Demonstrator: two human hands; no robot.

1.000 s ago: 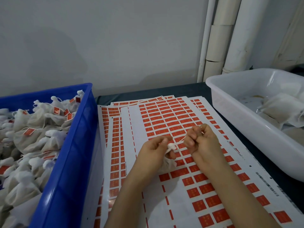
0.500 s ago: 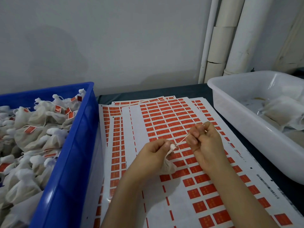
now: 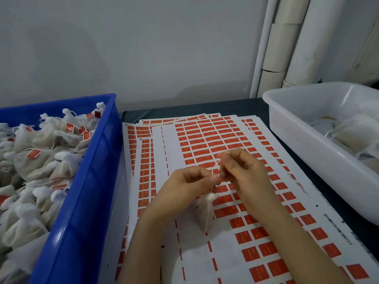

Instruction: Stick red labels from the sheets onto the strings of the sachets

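Sachet of white gauze (image 3: 205, 212) hangs under the left hand (image 3: 184, 187); it and the right hand (image 3: 242, 175) both pinch its thin string (image 3: 217, 163).

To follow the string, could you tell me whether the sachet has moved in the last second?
Yes. Against the label sheet, the sachet has dropped towards its near edge and dangles below the left hand.

White mesh sachet (image 3: 205, 212) hangs knot-up over label sheets (image 3: 159, 144), string (image 3: 217, 165) taut, slanting up-right. Sheets overlap flat; red labels (image 3: 205, 136) in rows, some columns seemingly peeled bare.
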